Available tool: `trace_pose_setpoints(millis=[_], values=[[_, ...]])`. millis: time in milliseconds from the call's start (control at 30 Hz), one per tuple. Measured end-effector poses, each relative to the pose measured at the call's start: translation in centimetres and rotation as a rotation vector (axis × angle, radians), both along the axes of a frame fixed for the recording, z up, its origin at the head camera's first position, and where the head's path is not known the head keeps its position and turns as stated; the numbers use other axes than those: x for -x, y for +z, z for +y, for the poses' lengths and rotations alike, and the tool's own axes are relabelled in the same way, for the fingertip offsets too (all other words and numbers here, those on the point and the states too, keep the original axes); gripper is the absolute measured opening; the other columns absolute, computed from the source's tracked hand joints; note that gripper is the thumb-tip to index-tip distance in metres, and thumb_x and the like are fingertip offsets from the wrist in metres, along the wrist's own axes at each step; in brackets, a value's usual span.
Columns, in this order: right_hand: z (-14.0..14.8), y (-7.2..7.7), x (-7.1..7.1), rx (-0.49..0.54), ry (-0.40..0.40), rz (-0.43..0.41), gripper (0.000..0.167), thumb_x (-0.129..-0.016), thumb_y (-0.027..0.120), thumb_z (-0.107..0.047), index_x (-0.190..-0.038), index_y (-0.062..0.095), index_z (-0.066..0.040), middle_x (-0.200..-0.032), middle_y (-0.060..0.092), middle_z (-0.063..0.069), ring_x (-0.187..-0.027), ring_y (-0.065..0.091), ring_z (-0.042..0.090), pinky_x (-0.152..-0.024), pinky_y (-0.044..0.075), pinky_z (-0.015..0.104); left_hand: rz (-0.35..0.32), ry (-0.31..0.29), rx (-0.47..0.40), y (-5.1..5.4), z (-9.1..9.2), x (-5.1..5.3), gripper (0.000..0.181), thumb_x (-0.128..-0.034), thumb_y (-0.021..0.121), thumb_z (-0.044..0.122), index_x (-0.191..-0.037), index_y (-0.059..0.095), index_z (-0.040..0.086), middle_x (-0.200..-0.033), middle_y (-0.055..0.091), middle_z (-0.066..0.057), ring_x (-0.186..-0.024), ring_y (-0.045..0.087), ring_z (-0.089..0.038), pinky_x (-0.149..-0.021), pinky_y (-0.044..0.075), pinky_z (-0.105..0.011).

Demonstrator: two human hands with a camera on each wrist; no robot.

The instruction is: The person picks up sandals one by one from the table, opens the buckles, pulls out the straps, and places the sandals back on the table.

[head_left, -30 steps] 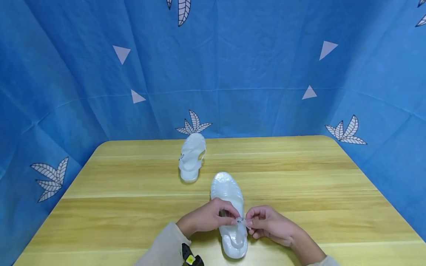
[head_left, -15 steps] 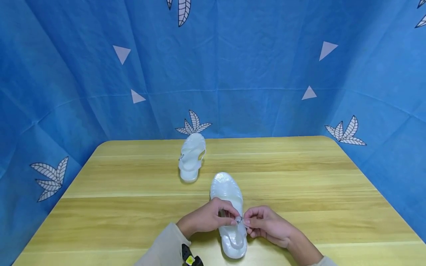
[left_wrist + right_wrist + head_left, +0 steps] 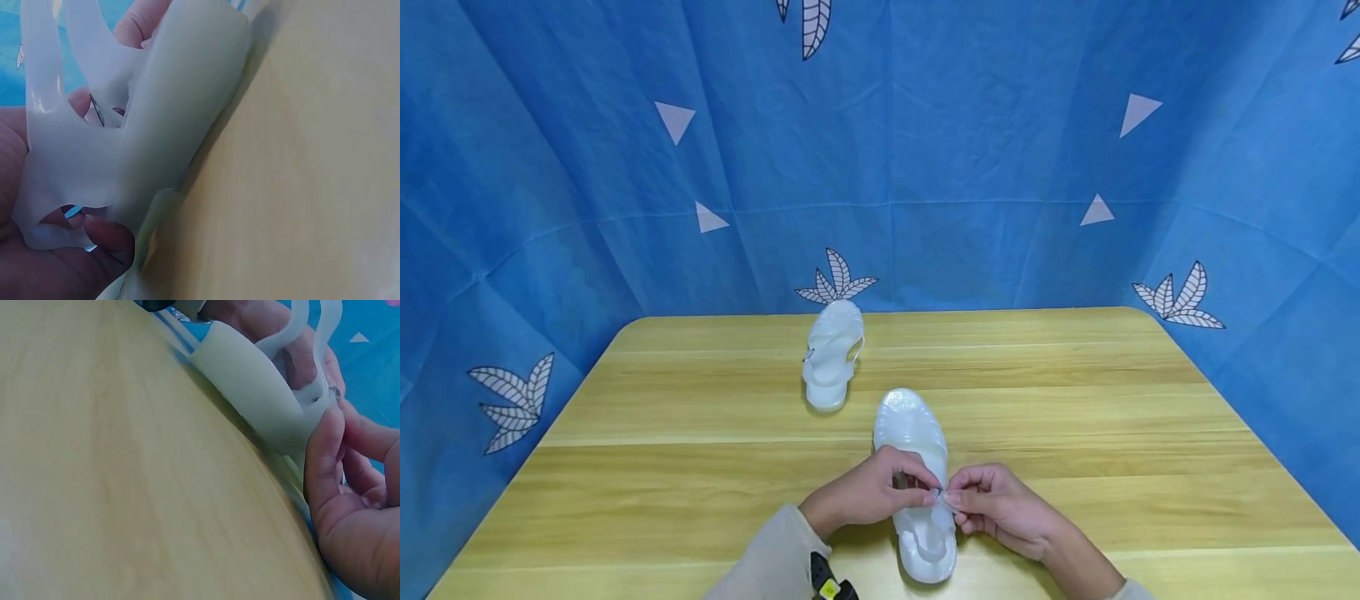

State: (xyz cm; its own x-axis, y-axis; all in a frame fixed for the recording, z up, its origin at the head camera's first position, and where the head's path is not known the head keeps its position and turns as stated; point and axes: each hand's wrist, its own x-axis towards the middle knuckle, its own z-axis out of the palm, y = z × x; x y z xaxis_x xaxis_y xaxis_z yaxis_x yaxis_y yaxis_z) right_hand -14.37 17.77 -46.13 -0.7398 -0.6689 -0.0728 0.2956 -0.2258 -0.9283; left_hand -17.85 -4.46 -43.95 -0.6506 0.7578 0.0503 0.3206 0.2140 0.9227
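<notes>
- Firstly, sleeves, two: the left one (image 3: 767, 554) pale, at the near edge, with a black wristband (image 3: 831, 581) (yellow-marked) at its cuff; the right one (image 3: 1131, 592) cut by the frame's edge.
- Left hand (image 3: 874, 492), one: reaching over the near sandal from its left, fingers bent, thumb and forefinger brought together in a pinch on the strap at the buckle.
- Right hand (image 3: 1007, 508), one: at the sandal's right side, thumb and forefinger tips pinching the strap close by the left fingertips, the other fingers curled beneath.
- Near sandal (image 3: 917, 442), one, whitish and glossy: lying on the table near the middle, broad end far, narrower end near.
- Buckle (image 3: 335, 394), one, small and metallic (mostly hidden by fingertips): on the near sandal's right side, between the two hands.
- Table (image 3: 700, 500), one, yellowish wood grain, far corners rounded.
- Far sandal (image 3: 831, 354), one, matching: near the table's far edge, left of the near sandal and well apart from it.
- Curtain (image 3: 925, 150), blue, beyond the table: printed with pale triangles (image 3: 674, 122) and leaves (image 3: 837, 279).
</notes>
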Motion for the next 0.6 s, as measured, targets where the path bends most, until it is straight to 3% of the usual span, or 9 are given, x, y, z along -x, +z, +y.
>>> trace_pose_setpoints(millis=[600], values=[[-0.39,-0.01,-0.11,-0.005,-0.036,0.012,0.012,-0.092,0.053,-0.002,-0.092,0.063,-0.009,-0.081,0.061,-0.005,-0.069,0.055,0.003,-0.062,0.048,0.016,0.122,-0.052,-0.028,-0.27,-0.10,0.06,0.016,-0.0862,0.065,0.006,-0.100,0.072,0.001,-0.089,0.067,-0.010,-0.075,0.052,0.001,-0.068,0.049,-0.019]])
